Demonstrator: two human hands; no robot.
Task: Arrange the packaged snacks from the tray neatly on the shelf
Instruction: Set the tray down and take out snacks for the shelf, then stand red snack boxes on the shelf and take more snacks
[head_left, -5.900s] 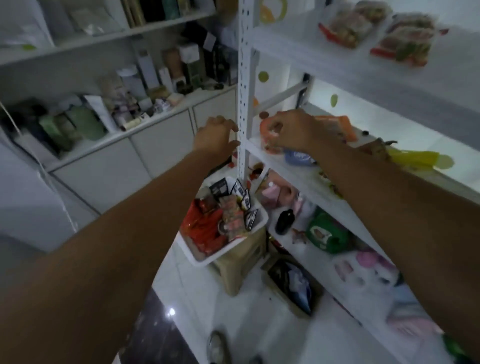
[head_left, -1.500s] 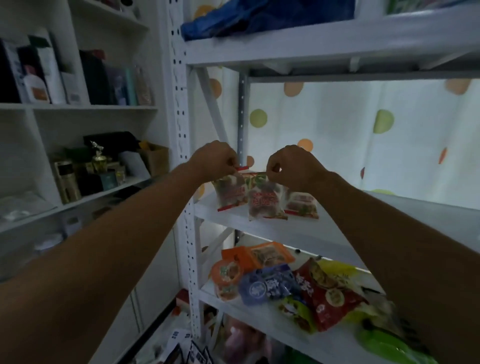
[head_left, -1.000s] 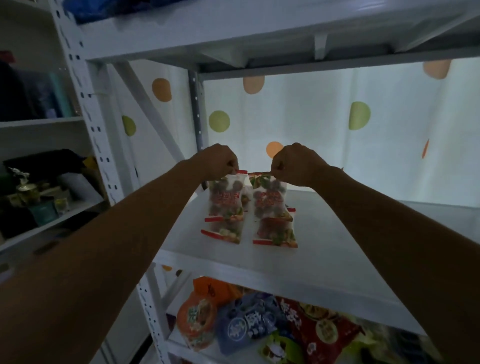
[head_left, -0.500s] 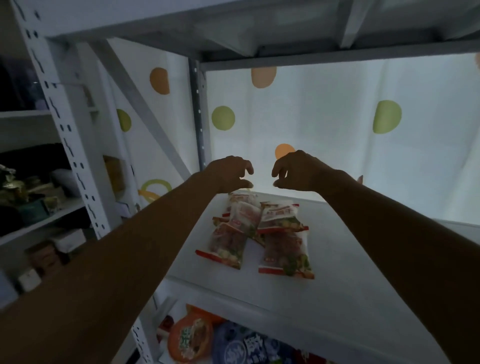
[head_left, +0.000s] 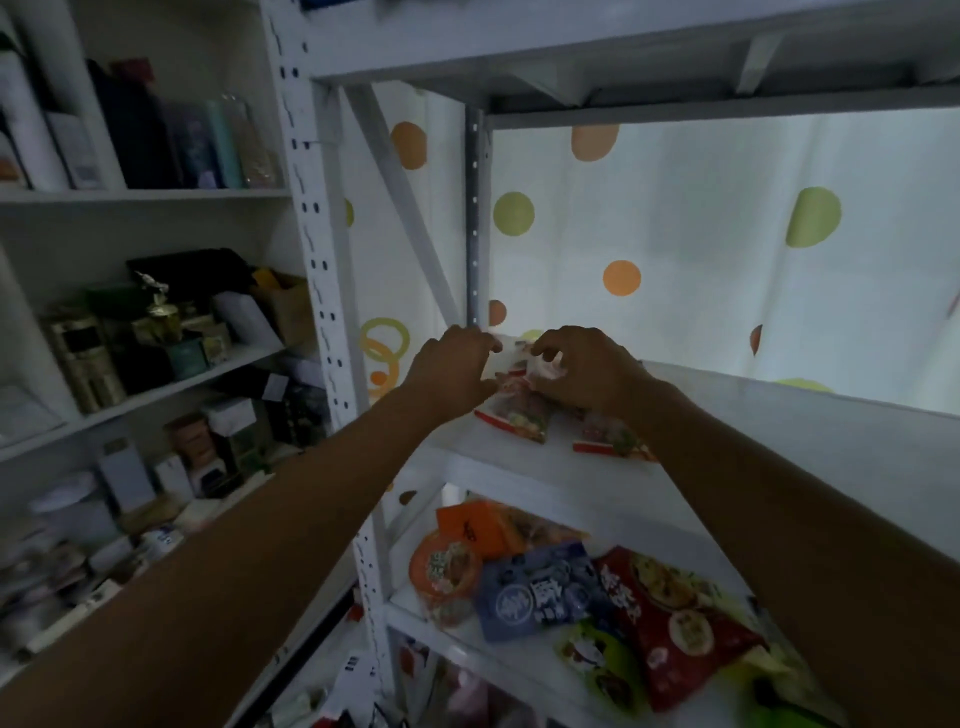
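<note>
On white shelf, snack packets.

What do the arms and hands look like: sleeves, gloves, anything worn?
Left hand and right hand: no gloves, no rings or wristbands visible. Left arm and right arm: bare to the frame edge, no sleeves or watch in view. The light is dim, so fine marks can't be ruled out.

hands pinching snack packets, white shelf
</note>
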